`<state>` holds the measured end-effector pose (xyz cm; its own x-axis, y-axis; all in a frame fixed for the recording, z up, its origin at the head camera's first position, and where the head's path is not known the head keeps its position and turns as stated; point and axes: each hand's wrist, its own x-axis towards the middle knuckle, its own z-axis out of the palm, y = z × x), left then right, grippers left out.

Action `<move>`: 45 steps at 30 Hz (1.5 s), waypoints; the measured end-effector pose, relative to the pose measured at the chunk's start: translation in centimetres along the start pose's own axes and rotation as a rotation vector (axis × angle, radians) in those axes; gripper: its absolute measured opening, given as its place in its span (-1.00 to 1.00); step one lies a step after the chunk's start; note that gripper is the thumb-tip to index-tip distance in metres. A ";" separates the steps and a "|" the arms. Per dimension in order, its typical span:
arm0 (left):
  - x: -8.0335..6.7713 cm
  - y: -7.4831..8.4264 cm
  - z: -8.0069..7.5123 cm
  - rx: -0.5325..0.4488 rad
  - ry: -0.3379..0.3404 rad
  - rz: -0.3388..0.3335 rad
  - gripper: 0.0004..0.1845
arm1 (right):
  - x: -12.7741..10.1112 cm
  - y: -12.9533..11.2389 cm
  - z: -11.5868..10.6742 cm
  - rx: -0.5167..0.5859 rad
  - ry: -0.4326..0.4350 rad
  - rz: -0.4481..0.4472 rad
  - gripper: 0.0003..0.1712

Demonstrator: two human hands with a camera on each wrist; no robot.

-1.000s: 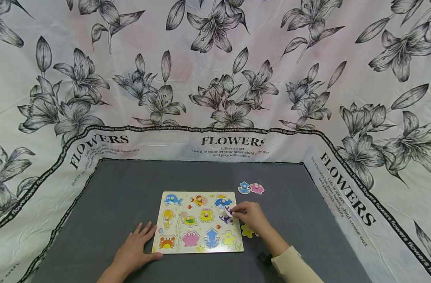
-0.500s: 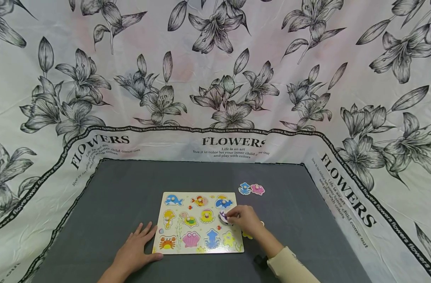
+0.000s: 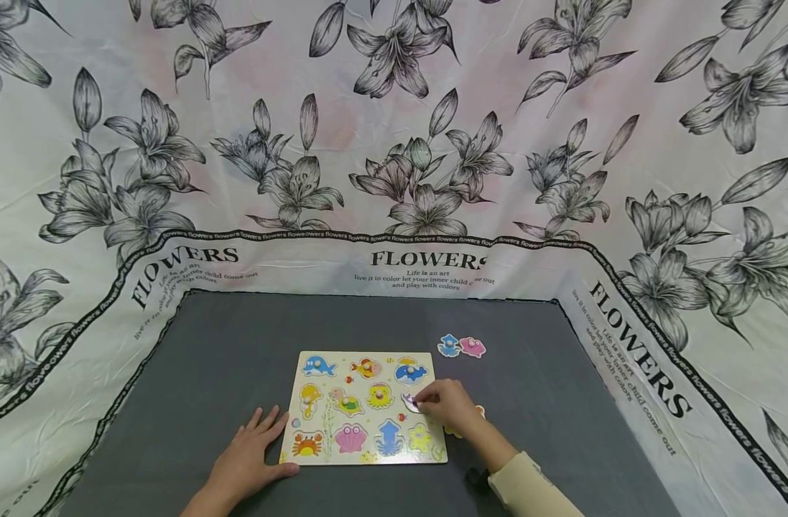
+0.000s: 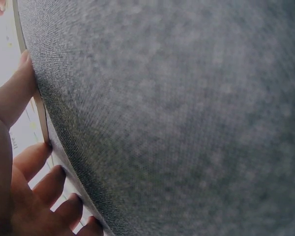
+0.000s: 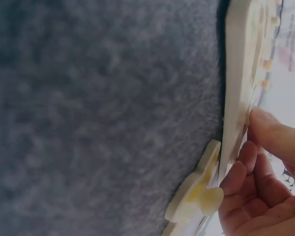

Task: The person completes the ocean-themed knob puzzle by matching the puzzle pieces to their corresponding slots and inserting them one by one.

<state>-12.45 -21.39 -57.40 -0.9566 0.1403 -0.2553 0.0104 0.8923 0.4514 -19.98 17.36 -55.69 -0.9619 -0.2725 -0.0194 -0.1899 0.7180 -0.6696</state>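
A wooden peg puzzle board (image 3: 332, 460) with sea-animal shapes lies on the grey cloth. My left hand (image 3: 250, 452) rests at its left edge, fingers spread and thumb at the lower left corner. In the left wrist view, thumb and fingertips touch the board's edge (image 4: 42, 115). My right hand (image 3: 455, 409) pinches a purple puzzle piece (image 3: 409, 402) over the right end of the middle row; the fingers cover part of it. In the right wrist view, thumb and fingers meet close over the board (image 5: 236, 73). Whether the piece sits flush in its recess, I cannot tell.
A blue octopus-like piece (image 3: 449, 345) and a pink piece (image 3: 473, 347) lie behind the board's right corner. A yellow knobbed piece (image 5: 196, 191) lies by the right edge, mostly hidden under my right hand. A flower-printed cloth (image 3: 426, 179) hangs behind.
My right hand has brought the purple piece down from a tilted position onto its printed spot, then shifted only slightly. The left hand has stayed at the board's edge.
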 end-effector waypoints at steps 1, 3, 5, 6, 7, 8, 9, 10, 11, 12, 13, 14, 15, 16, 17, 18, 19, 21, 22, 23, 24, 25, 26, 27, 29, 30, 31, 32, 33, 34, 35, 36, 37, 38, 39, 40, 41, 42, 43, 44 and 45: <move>0.0 0.0 0.0 0.000 0.001 0.000 0.22 | 0.1 0.1 0.1 0.001 -0.006 -0.004 -0.91; 0.0 0.0 0.0 0.001 0.004 0.001 0.22 | 0.3 0.2 0.1 0.006 -0.016 -0.005 -0.91; -0.1 0.0 0.0 0.000 0.004 0.003 0.22 | 0.4 0.2 0.1 -0.002 -0.025 -0.016 -0.90; -0.1 0.0 0.0 0.001 0.002 0.002 0.22 | 0.5 0.2 0.0 -0.006 -0.037 -0.014 -0.90; -0.1 0.1 0.0 0.001 0.000 0.000 0.22 | 0.5 0.1 -0.1 -0.007 -0.049 -0.004 -0.90; -0.1 0.1 0.0 0.000 -0.003 -0.002 0.22 | 0.5 0.1 -0.1 -0.012 -0.063 0.002 -0.91; -0.1 0.1 0.0 0.000 -0.004 -0.004 0.22 | 0.6 0.1 -0.2 -0.016 -0.074 0.004 -0.91; -0.1 0.2 -0.1 0.000 -0.006 -0.006 0.22 | 0.6 0.1 -0.2 -0.020 -0.085 0.008 -0.91; 0.0 0.2 -0.1 -0.001 -0.008 -0.009 0.22 | 0.6 0.2 -0.3 -0.022 -0.094 0.012 -0.91; -0.1 0.2 -0.1 -0.001 -0.009 -0.010 0.22 | 0.6 0.2 -0.3 -0.023 -0.099 0.015 -0.91; -0.1 0.2 -0.1 -0.003 -0.009 -0.010 0.22 | 0.7 0.2 -0.3 -0.021 -0.099 0.012 -0.91; -0.1 0.2 -0.2 -0.005 -0.008 -0.009 0.21 | 0.7 0.3 -0.2 -0.021 -0.099 0.009 -0.91; -0.1 0.2 -0.2 -0.007 -0.006 -0.008 0.21 | 0.8 0.3 -0.2 -0.017 -0.099 0.005 -0.91; -0.2 0.2 -0.3 -0.011 -0.005 -0.006 0.21 | 0.8 0.2 -0.2 -0.013 -0.100 0.005 -0.91; -0.2 0.2 -0.3 -0.014 -0.003 -0.005 0.21 | 0.8 0.2 -0.2 -0.010 -0.103 0.003 -0.91; -0.3 0.2 -0.3 -0.017 -0.001 -0.002 0.21 | 0.8 0.2 -0.2 -0.004 -0.106 0.003 -0.91; -0.3 0.2 -0.3 -0.020 0.000 0.000 0.20 | 0.8 0.1 -0.2 0.003 -0.111 0.005 -0.91; -0.4 0.2 -0.3 -0.024 0.002 0.004 0.20 | 0.8 0.1 -0.2 0.009 -0.116 -0.003 -0.91; -0.4 0.2 -0.3 -0.024 0.001 0.003 0.20 | 0.7 0.1 -0.2 0.011 -0.119 -0.006 -0.91; -0.4 0.2 -0.3 -0.023 0.001 0.004 0.20 | 0.7 0.1 -0.2 0.012 -0.118 -0.011 -0.91; -0.4 0.2 -0.4 -0.023 0.002 0.004 0.20 | 0.7 0.1 -0.2 0.012 -0.116 -0.014 -0.90; -0.4 0.2 -0.4 -0.022 0.001 0.004 0.20 | 0.6 0.1 -0.2 0.008 -0.113 -0.019 -0.90; -0.4 0.2 -0.4 -0.022 0.000 0.004 0.20 | 0.6 0.2 -0.3 0.002 -0.108 -0.020 -0.90; -0.4 0.2 -0.4 -0.021 0.000 0.004 0.20 | 0.5 0.2 -0.3 -0.002 -0.104 -0.020 -0.90; -0.3 0.2 -0.4 -0.018 0.000 0.005 0.21 | 0.4 0.2 -0.4 -0.021 -0.099 -0.022 -0.90; -0.3 0.2 -0.4 -0.018 0.001 0.007 0.21 | 0.4 0.2 -0.4 -0.030 -0.098 -0.024 -0.90; -0.3 0.1 -0.4 -0.016 0.001 0.007 0.21 | 0.4 0.1 -0.4 -0.040 -0.098 -0.027 -0.90; -0.2 0.1 -0.4 -0.013 0.001 0.009 0.21 | 0.4 0.1 -0.4 -0.047 -0.098 -0.032 -0.90; -0.2 0.1 -0.4 -0.010 0.002 0.009 0.21 | 0.5 0.1 -0.5 -0.055 -0.097 -0.042 -0.90; -0.1 0.0 -0.4 -0.006 0.002 0.009 0.21 | 0.5 0.0 -0.5 -0.061 -0.097 -0.049 -0.90; -0.1 -0.1 -0.3 -0.004 0.003 0.009 0.21 | 0.6 0.0 -0.5 -0.065 -0.097 -0.054 -0.91; 0.0 -0.1 -0.3 -0.001 0.003 0.009 0.22 | 0.7 0.0 -0.5 -0.065 -0.098 -0.057 -0.91; 0.0 -0.1 -0.3 0.002 0.001 0.007 0.22 | 0.7 0.0 -0.5 -0.067 -0.099 -0.060 -0.90; 0.0 -0.1 -0.2 0.002 0.001 0.005 0.23 | 0.7 0.0 -0.5 -0.068 -0.099 -0.061 -0.90; 0.0 -0.1 -0.2 0.003 0.001 0.004 0.23 | 0.7 0.1 -0.6 -0.062 -0.099 -0.061 -0.88; 0.0 -0.1 -0.1 0.003 0.001 0.004 0.23 | 0.7 0.2 -0.7 -0.058 -0.098 -0.052 -0.86; 0.0 -0.1 -0.1 0.002 0.001 0.002 0.23 | 0.6 0.3 -0.8 -0.051 -0.093 -0.043 -0.85; 0.0 -0.1 -0.1 0.000 -0.001 0.000 0.24 | 0.5 0.4 -1.0 -0.043 -0.084 -0.031 -0.83; 0.0 -0.1 -0.1 0.000 -0.002 0.002 0.24 | 0.3 0.5 -1.3 -0.035 -0.072 -0.019 -0.82; 0.0 -0.1 -0.1 0.002 -0.003 0.004 0.24 | 0.1 0.7 -1.6 -0.020 -0.055 -0.003 -0.81; 0.0 -0.2 -0.1 0.001 -0.004 0.007 0.23 | -0.1 0.8 -2.0 -0.006 -0.033 0.007 -0.80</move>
<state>-12.45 -21.60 -57.34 -0.9553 0.1481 -0.2559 0.0170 0.8916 0.4526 -20.42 19.22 -54.71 -0.9562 -0.2887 -0.0483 -0.1848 0.7235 -0.6651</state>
